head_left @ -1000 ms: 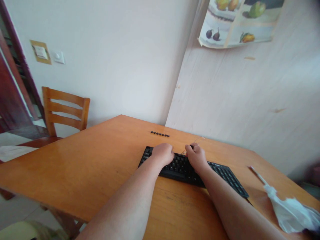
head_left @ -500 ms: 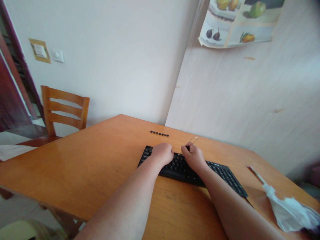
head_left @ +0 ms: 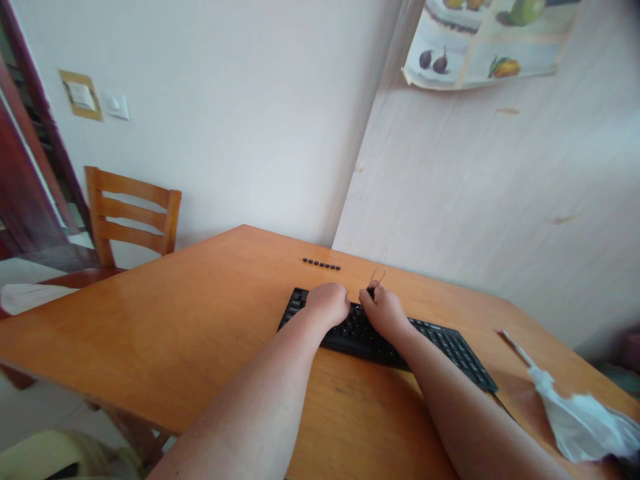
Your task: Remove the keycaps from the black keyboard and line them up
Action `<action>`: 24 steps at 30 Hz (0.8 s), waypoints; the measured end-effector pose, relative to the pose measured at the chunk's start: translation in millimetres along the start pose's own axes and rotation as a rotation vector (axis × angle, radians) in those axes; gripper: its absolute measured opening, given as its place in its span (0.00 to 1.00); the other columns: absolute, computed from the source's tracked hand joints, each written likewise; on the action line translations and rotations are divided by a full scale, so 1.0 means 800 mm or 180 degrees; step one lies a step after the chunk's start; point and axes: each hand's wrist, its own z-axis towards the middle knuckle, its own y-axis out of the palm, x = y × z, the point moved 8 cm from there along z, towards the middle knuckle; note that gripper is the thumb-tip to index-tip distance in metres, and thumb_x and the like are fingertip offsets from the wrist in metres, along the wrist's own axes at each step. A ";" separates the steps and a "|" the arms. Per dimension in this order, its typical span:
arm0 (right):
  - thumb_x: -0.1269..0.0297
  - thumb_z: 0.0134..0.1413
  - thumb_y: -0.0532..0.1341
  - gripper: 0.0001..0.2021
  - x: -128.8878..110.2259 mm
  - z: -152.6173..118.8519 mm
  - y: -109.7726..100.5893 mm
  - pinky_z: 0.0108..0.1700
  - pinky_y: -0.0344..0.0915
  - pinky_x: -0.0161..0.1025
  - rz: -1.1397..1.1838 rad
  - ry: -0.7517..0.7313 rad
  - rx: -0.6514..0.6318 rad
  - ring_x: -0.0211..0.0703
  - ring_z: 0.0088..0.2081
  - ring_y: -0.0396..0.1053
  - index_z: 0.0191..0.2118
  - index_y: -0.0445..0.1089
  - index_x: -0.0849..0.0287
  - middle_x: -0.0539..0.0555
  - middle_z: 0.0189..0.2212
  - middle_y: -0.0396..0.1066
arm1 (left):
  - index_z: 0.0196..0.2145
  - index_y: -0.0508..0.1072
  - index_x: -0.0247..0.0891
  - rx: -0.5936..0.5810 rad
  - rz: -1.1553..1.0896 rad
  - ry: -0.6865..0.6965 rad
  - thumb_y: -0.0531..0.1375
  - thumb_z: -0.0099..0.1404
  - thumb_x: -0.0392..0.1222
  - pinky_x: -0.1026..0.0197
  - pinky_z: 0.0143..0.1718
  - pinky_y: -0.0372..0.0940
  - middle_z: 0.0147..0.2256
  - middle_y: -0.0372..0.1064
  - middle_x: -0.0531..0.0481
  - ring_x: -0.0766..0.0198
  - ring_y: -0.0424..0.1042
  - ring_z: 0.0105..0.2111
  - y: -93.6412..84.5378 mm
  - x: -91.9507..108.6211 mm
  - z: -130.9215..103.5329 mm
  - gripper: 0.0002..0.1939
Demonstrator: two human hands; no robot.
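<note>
A black computer keyboard (head_left: 363, 339) lies on the wooden table, partly covered by my arms. My left hand (head_left: 327, 305) is closed over its back edge, left of the middle; the fingertips are hidden behind the hand. Just to the right, my right hand (head_left: 383, 308) is closed in a pinch round a wire keycap puller (head_left: 379, 275) with a dark handle. Its wire loop sticks up beyond the fingers, and its lower end is down at the back keys, too small to see clearly. Behind the keyboard, several black keycaps (head_left: 321, 264) stand in a straight row.
To the right, a white plastic bag (head_left: 575, 420) lies on the table (head_left: 200, 340), a thin stick-like end pointing away. A cable (head_left: 507, 408) runs from the keyboard's right end. A wooden chair (head_left: 133, 210) stands beyond the left edge; the wall (head_left: 250, 120) rises behind.
My right hand has tipped the keycap puller more upright and shifted slightly left, closer to my left hand. My left hand keeps its place on the keyboard. The camera view has moved slightly.
</note>
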 end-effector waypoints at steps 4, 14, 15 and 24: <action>0.60 0.54 0.53 0.10 0.020 0.003 -0.004 0.28 0.51 0.35 0.0288 0.0344 0.0014 0.42 0.26 0.65 0.26 0.63 0.58 0.53 0.21 0.68 | 0.35 0.76 0.39 0.0025 -0.0015 0.0022 0.52 0.63 0.46 0.55 0.38 0.67 0.36 0.76 0.41 0.52 0.74 0.40 -0.001 0.001 0.000 0.15; 0.58 0.50 0.53 0.11 0.047 -0.002 -0.008 0.26 0.54 0.36 0.1026 0.0822 0.0312 0.42 0.23 0.65 0.25 0.66 0.59 0.53 0.18 0.69 | 0.37 0.77 0.39 -0.0039 -0.0045 0.0032 0.52 0.63 0.46 0.56 0.39 0.67 0.38 0.75 0.41 0.53 0.74 0.40 -0.001 0.000 0.001 0.15; 0.58 0.50 0.53 0.11 0.050 -0.003 -0.006 0.26 0.55 0.36 0.1148 0.0878 0.0328 0.42 0.22 0.65 0.26 0.66 0.59 0.53 0.18 0.69 | 0.37 0.77 0.39 -0.0049 -0.0043 0.0028 0.52 0.63 0.46 0.56 0.39 0.67 0.38 0.75 0.41 0.53 0.74 0.41 0.000 0.000 0.001 0.15; 0.57 0.49 0.54 0.11 0.058 -0.008 0.001 0.23 0.54 0.35 0.1562 0.1085 0.0364 0.41 0.20 0.63 0.27 0.66 0.59 0.52 0.17 0.69 | 0.37 0.77 0.40 -0.0060 -0.0028 -0.0001 0.52 0.63 0.47 0.57 0.39 0.67 0.38 0.75 0.42 0.54 0.73 0.41 -0.001 -0.001 0.000 0.16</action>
